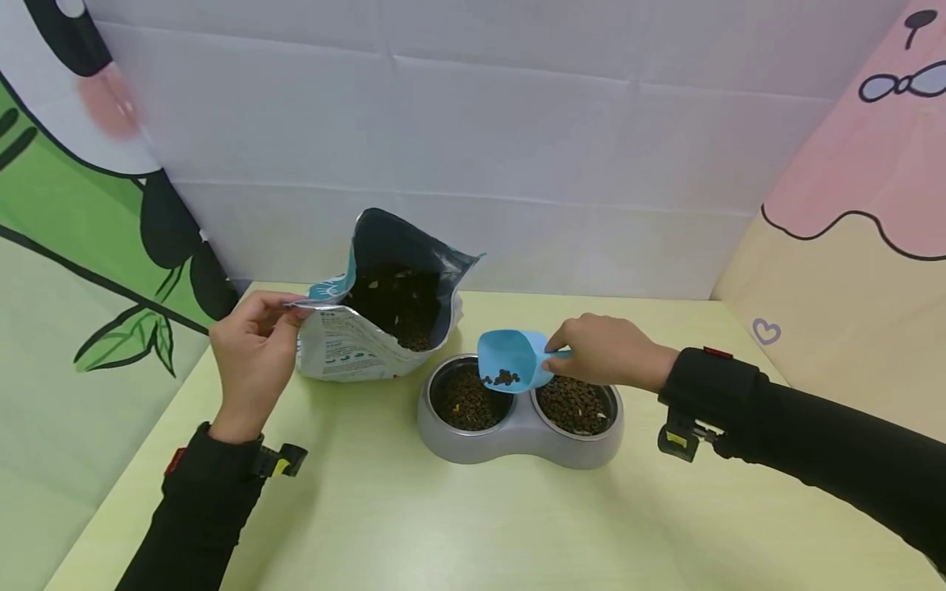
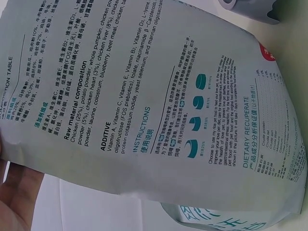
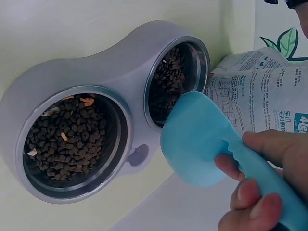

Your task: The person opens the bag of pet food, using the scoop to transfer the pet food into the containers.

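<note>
In the head view my left hand [image 1: 259, 353] pinches the top edge of an open pet food bag [image 1: 355, 349], which stands on the table with dark kibble inside. Its printed back panel [image 2: 159, 106] fills the left wrist view. My right hand [image 1: 609, 349] grips the handle of a light-blue scoop [image 1: 510, 357], and a few pieces of kibble lie in it. The scoop is over the grey double feeder [image 1: 510, 439], tilted above the left bowl's rim. Brown kibble lies in both metal bowls, the left bowl [image 1: 469, 398] and the right bowl [image 3: 77, 139].
The pale yellow table [image 1: 414, 525] extends in front of the feeder. Behind it hangs a white cloth wall [image 1: 517, 164]. Printed cartoon panels stand at the left [image 1: 81, 213] and the right [image 1: 850, 246].
</note>
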Demonstrator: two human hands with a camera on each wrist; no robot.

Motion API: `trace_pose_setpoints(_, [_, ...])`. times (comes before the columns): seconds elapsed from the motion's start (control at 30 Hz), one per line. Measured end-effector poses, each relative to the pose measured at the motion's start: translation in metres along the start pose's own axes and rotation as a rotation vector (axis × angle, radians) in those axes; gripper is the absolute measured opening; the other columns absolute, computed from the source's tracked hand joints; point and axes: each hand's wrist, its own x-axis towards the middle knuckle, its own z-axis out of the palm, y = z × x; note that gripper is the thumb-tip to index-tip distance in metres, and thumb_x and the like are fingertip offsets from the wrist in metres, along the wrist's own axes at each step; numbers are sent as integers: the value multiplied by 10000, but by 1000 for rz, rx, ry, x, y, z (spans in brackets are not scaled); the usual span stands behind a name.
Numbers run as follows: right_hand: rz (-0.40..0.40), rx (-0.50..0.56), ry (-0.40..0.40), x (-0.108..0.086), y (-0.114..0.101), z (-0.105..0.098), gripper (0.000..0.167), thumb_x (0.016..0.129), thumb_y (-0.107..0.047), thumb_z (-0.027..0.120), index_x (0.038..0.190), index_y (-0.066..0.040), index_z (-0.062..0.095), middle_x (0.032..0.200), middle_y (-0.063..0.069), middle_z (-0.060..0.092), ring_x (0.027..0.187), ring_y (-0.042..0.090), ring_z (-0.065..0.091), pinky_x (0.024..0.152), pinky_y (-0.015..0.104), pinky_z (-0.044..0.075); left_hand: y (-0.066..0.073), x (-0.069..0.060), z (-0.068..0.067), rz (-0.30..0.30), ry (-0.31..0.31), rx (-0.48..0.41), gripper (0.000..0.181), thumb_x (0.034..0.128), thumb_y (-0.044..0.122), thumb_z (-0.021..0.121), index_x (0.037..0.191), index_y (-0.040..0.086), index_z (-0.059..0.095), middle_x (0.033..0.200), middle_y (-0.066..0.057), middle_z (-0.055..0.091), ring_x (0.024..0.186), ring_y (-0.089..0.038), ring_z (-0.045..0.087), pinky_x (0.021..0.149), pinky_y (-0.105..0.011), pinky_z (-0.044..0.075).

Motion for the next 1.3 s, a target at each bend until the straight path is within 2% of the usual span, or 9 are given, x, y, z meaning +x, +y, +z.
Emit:
trace_pose_setpoints(0.17, [-21,-37,15,4,-5,0,257,889,-261,670,1075,-95,731,1028,56,698,889,240,651,629,353,519,-2,-1,1,-5,1,-2,86,857,-75,646,938,-104,660,878,-93,674,748,99,578,695,-112,447])
trace_pose_setpoints(0.37, [-90,-97,92,9,-9,3,82,867,-218,691,834,-157,734,702,-59,619,609,113,537,483,270,387,-5,0,2,4,9,-16,75,859,-74,642,926,-101,664,862,-19,672,732,80,580,647,-115,427])
trace_pose_setpoints(0.47, [-112,-139,124,10,-10,4,101,859,-201,697,765,-164,692,612,-73,528,549,107,457,457,260,315,-5,0,3,4,10,-26,74,859,-77,640,925,-100,666,857,21,667,728,73,582,648,-111,429])
trace_pose_setpoints(0.53, [-121,-162,137,10,-11,5,91,853,-197,703,772,-157,692,599,-74,511,537,109,442,451,257,300,-6,0,3,0,5,-30,76,862,-80,633,928,-102,664,855,-3,669,731,71,586,660,-111,437])
trace_pose_setpoints(0.7, [-139,-180,152,10,-13,8,88,850,-190,704,773,-151,687,581,-77,496,523,109,435,443,253,294,-6,-1,3,-13,-9,-37,83,873,-86,611,939,-107,656,875,-185,664,739,70,586,695,-114,454])
trace_pose_setpoints(0.93, [-133,-181,163,10,-6,12,156,859,-217,709,721,-177,648,579,-85,481,528,109,424,454,253,283,-9,-1,5,6,-3,-25,76,862,-83,633,930,-106,659,871,-176,667,738,81,584,690,-109,447])
trace_pose_setpoints(1.13, [-80,-119,154,7,8,16,84,887,-212,675,867,-147,725,665,-75,585,575,111,488,466,261,341,-10,-2,6,8,3,-21,73,863,-80,634,927,-105,658,872,-176,668,728,81,580,671,-111,441])
trace_pose_setpoints(1.23, [-42,-62,149,3,16,19,191,902,-206,656,1030,-88,735,830,15,689,639,134,569,476,267,386,-11,-2,7,14,2,-18,76,863,-74,638,930,-100,662,879,-177,669,729,82,578,676,-108,442])
trace_pose_setpoints(1.3, [-11,-8,141,-1,21,21,261,913,-203,641,1117,-54,707,939,74,703,601,124,587,464,266,404,-12,-1,7,21,3,-19,81,859,-74,644,933,-98,665,878,-74,678,732,79,580,682,-107,446])
